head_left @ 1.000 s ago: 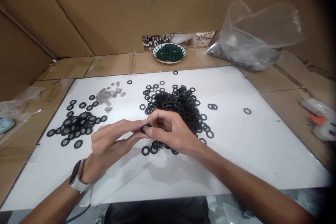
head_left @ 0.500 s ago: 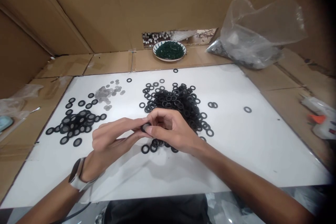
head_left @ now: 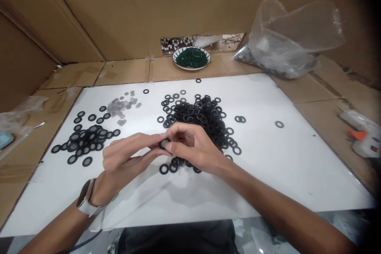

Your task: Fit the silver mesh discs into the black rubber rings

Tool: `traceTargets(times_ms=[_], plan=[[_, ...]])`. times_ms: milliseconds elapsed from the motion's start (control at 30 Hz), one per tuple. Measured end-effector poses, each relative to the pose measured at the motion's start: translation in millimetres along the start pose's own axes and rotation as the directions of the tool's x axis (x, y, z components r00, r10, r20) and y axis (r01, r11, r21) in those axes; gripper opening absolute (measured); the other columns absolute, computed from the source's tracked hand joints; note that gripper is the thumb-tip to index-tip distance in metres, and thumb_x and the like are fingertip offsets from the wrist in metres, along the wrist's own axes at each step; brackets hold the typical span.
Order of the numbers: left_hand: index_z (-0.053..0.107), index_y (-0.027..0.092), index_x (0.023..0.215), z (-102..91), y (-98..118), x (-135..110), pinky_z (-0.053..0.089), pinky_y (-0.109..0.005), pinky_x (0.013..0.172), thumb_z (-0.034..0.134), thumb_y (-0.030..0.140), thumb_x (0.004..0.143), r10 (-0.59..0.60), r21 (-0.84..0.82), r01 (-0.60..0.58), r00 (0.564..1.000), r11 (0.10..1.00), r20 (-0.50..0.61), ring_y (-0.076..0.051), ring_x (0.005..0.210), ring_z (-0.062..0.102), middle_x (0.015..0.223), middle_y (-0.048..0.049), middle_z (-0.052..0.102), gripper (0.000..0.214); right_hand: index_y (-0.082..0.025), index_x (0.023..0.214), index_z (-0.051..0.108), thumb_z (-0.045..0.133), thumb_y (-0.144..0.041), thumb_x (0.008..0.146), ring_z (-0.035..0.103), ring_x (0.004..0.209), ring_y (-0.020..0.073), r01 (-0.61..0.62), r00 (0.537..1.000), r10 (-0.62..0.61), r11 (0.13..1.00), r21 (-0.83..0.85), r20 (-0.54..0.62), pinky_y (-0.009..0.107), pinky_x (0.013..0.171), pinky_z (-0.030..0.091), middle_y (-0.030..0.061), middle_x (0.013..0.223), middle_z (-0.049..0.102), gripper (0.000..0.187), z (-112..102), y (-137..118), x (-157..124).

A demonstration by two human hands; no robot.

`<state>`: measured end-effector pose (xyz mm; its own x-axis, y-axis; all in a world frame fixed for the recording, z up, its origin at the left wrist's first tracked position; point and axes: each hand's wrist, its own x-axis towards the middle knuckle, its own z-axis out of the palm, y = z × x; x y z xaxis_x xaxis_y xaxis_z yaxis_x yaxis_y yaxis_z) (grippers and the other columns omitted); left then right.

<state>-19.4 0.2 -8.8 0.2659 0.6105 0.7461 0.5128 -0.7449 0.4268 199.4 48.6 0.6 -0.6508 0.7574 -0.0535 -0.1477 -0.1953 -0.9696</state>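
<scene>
Between both hands is a black rubber washer (head_left: 162, 143) with a grey disc in its centre. My left hand (head_left: 127, 154) pinches its left edge with thumb and fingers; a watch sits on that wrist. From the other side, my right hand (head_left: 190, 145) holds it too, the thumb pressing on the disc. Behind and under the right hand spreads a large pile of open black washers (head_left: 195, 113). At the left lies a smaller heap of washers with grey centres (head_left: 86, 141). Small loose grey mesh-like discs (head_left: 119, 105) lie beyond it.
A plate of dark green bits (head_left: 191, 58) stands at the back on cardboard. A clear plastic bag (head_left: 279, 51) sits at back right, and a white glue gun (head_left: 364, 143) at the right edge. Single washers (head_left: 279, 124) lie on the white board (head_left: 282, 174).
Both hands stay almost still with the washer between them. The whole view has shifted very slightly; the piles look the same.
</scene>
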Motion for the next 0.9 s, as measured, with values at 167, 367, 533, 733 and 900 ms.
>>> traceTargets(times_ms=[167, 367, 533, 733, 900], plan=[[0.08, 0.023, 0.137, -0.1, 1.0, 1.8, 0.064, -0.022, 0.067, 0.089, 0.003, 0.091, -0.012, -0.011, 0.012, 1.0, 1.0, 0.006, -0.013, 0.074, 0.08, 0.096, -0.0005, 0.087, 0.051, -0.019, 0.093, 0.072, 0.091, -0.036, 0.087, 0.053, 0.071, 0.0127, 0.024, 1.0, -0.024, 1.0, -0.004, -0.006, 0.028, 0.063, 0.041, -0.0046, 0.076, 0.058, 0.026, 0.4, -0.6, 0.0], [0.081, 0.023, 0.137, 0.0, 0.4, 1.1, 0.064, -0.023, 0.067, 0.091, 0.004, 0.089, -0.001, 0.002, 0.001, 1.0, 1.0, -0.01, -0.014, 0.076, 0.081, 0.098, -0.0013, 0.087, 0.053, -0.019, 0.091, 0.071, 0.089, -0.038, 0.087, 0.051, 0.069, 0.0118, 0.018, 1.0, -0.018, 0.999, -0.031, -0.011, 0.027, 0.061, 0.039, -0.0051, 0.076, 0.057, 0.027, 1.5, -4.0, 0.0], [0.08, 0.027, 0.138, -0.2, 1.6, 2.4, 0.064, -0.025, 0.067, 0.09, 0.011, 0.093, -0.011, 0.006, 0.011, 1.0, 1.0, 0.015, -0.014, 0.074, 0.08, 0.098, -0.0006, 0.088, 0.048, -0.019, 0.092, 0.07, 0.088, -0.038, 0.088, 0.052, 0.07, 0.0125, 0.026, 1.0, -0.026, 0.998, -0.062, -0.005, 0.028, 0.062, 0.039, -0.0047, 0.076, 0.057, 0.026, 0.0, -0.2, 1.4], [0.08, 0.027, 0.135, -21.6, -14.5, 10.5, 0.064, -0.03, 0.076, 0.088, 0.024, 0.098, -0.101, 0.079, 0.093, 0.99, 0.993, 0.101, -0.017, 0.079, 0.078, 0.096, -0.0021, 0.085, 0.037, -0.022, 0.108, 0.067, 0.078, -0.035, 0.097, 0.058, 0.075, 0.015, 0.272, 0.932, -0.338, 0.89, -0.365, -0.13, 0.032, 0.068, 0.048, 0.0004, 0.094, 0.063, 0.02, 3.6, -13.6, -5.7], [0.083, 0.028, 0.127, -75.6, -50.6, -6.0, 0.062, -0.039, 0.097, 0.079, 0.044, 0.105, -0.216, 0.409, 0.134, 0.963, 0.902, 0.16, -0.027, 0.11, 0.079, 0.123, -0.0059, 0.083, 0.028, -0.025, 0.113, 0.074, 0.066, -0.02, 0.101, 0.068, 0.084, 0.0178, 0.708, 0.698, -0.649, 0.563, -0.427, 0.303, 0.034, 0.084, 0.057, 0.0012, 0.093, 0.075, 0.015, 23.8, -9.3, -26.1]])
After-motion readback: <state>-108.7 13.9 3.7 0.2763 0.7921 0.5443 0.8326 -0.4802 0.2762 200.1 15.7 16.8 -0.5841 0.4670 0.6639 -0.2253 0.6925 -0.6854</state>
